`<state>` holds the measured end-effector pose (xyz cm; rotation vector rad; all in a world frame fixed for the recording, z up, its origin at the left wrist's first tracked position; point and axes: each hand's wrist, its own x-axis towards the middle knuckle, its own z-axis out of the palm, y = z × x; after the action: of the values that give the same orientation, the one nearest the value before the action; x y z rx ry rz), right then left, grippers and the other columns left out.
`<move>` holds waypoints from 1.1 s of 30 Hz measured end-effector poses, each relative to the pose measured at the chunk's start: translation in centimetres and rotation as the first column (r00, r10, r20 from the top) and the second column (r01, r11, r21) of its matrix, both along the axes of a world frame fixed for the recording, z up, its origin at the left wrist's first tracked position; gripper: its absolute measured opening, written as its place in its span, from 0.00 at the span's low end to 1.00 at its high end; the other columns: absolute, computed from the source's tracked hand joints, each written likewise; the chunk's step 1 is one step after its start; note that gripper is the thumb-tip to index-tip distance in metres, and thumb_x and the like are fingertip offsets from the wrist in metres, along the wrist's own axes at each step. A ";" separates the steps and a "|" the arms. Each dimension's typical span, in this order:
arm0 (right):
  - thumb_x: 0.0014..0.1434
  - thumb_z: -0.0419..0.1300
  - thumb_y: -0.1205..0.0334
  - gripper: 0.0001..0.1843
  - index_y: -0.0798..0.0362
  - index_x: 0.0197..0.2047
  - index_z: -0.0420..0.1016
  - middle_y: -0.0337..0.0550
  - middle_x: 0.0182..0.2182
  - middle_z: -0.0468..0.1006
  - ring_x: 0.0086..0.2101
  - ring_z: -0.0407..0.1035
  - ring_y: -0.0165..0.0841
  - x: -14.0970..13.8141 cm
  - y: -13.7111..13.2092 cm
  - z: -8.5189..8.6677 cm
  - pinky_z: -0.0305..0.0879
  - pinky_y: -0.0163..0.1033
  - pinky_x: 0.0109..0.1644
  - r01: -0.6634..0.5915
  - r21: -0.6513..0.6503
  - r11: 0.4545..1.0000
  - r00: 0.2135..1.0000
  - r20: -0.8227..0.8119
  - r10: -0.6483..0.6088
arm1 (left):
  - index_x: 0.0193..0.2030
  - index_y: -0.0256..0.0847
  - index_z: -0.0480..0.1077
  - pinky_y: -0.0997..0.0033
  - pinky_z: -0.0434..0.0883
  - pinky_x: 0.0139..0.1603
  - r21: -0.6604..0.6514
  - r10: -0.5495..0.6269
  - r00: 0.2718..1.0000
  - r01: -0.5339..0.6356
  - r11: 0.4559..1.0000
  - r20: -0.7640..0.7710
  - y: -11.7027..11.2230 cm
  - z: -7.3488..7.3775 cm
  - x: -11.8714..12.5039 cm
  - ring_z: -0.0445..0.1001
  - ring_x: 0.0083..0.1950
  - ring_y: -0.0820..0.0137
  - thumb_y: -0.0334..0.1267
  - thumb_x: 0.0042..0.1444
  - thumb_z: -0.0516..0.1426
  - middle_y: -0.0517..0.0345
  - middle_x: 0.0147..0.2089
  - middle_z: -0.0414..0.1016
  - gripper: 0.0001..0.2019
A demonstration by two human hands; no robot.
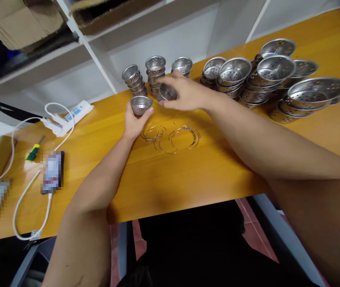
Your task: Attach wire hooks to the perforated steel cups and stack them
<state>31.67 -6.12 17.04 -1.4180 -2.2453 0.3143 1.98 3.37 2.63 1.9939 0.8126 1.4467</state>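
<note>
Toppling risk, upper centre of frame
Fingers of the left hand (134, 120) are gripping a metal cup (141, 106); rightward, near the middle stack (153, 73), fingers of the right hand (185, 92) are pinching a tilted cup (168, 93), where sideways brushing might be toppling that stack.

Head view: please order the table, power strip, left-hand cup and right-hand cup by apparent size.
1. Table
2. Power strip
3. Left-hand cup and right-hand cup: unsure, the right hand partly hides one.
</note>
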 end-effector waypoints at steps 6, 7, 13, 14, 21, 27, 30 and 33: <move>0.79 0.78 0.47 0.48 0.57 0.92 0.74 0.69 0.80 0.81 0.74 0.82 0.64 -1.7 -0.1 -2.6 0.80 0.59 0.77 0.047 -0.157 0.986 0.981 0.195 -0.016 | 0.70 0.52 0.68 0.35 0.86 0.84 -0.096 0.102 0.986 -0.090 0.991 0.130 1.1 0.0 -0.5 0.91 0.67 0.51 0.89 0.53 0.80 0.45 0.67 0.85 0.56; 0.80 0.78 0.48 0.47 0.60 0.91 0.75 0.72 0.81 0.81 0.73 0.82 0.65 -2.2 -0.3 -2.8 0.80 0.58 0.76 0.074 -0.165 0.984 0.977 0.209 -0.038 | 0.70 0.52 0.68 0.35 0.86 0.84 -0.096 0.089 0.988 -0.077 0.992 0.128 1.1 -0.1 -0.4 0.90 0.68 0.51 0.89 0.53 0.80 0.45 0.67 0.85 0.56; 0.78 0.81 0.40 0.55 0.58 0.95 0.73 0.72 0.84 0.78 0.73 0.82 0.68 -2.2 -0.5 -1.9 0.79 0.62 0.78 0.130 -0.222 0.966 0.967 0.246 -0.074 | 0.73 0.54 0.68 0.38 0.85 0.85 -0.074 0.058 0.995 -0.052 0.996 0.087 1.3 -1.1 -0.1 0.90 0.70 0.51 0.91 0.53 0.78 0.47 0.69 0.84 0.58; 0.77 0.82 0.39 0.55 0.57 0.93 0.75 0.72 0.83 0.79 0.72 0.83 0.68 -1.6 -0.6 -1.2 0.79 0.62 0.77 0.133 -0.218 0.967 0.966 0.247 -0.077 | 0.74 0.54 0.67 0.38 0.85 0.85 -0.066 0.057 0.996 -0.053 0.996 0.069 1.4 -1.3 -0.1 0.90 0.71 0.50 0.91 0.55 0.77 0.47 0.70 0.84 0.57; 0.79 0.83 0.58 0.19 0.54 0.36 0.89 0.47 0.31 0.85 0.32 0.77 0.39 1.2 -2.9 3.1 0.69 0.49 0.44 0.132 -0.396 0.909 0.867 0.491 0.088 | 0.81 0.56 0.65 0.39 0.86 0.82 0.061 0.016 0.999 -0.014 0.998 -0.032 1.4 -2.1 -0.1 0.89 0.73 0.50 0.89 0.64 0.73 0.43 0.75 0.82 0.55; 0.74 0.80 0.68 0.33 0.48 0.22 0.68 0.46 0.25 0.75 0.31 0.73 0.41 0.5 -5.5 1.4 0.64 0.50 0.42 0.181 -0.490 0.853 0.803 0.574 0.159 | 0.83 0.53 0.66 0.34 0.84 0.87 0.073 -0.026 0.993 0.035 0.997 -0.112 -0.5 -1.0 0.5 0.88 0.78 0.45 0.81 0.68 0.76 0.40 0.78 0.82 0.52; 0.73 0.75 0.75 0.25 0.49 0.27 0.73 0.49 0.28 0.79 0.33 0.74 0.41 0.8 -6.6 0.7 0.63 0.50 0.43 0.189 -0.422 0.886 0.815 0.571 0.098 | 0.83 0.54 0.67 0.32 0.82 0.90 0.076 -0.039 0.991 0.049 0.996 -0.124 -0.7 -0.7 0.7 0.87 0.80 0.43 0.76 0.68 0.79 0.40 0.78 0.82 0.50; 0.76 0.70 0.73 0.14 0.52 0.36 0.84 0.55 0.36 0.88 0.37 0.79 0.43 1.0 -7.7 0.3 0.64 0.49 0.42 0.230 -0.374 0.898 0.819 0.572 0.029 | 0.84 0.54 0.66 0.33 0.80 0.92 0.102 -0.044 0.990 0.058 0.993 -0.131 -0.6 -0.7 0.8 0.85 0.83 0.43 0.74 0.70 0.79 0.41 0.78 0.82 0.50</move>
<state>32.69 -13.85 17.32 -2.0897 -2.6611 0.4126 2.75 2.73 1.94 2.1901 0.7463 1.3700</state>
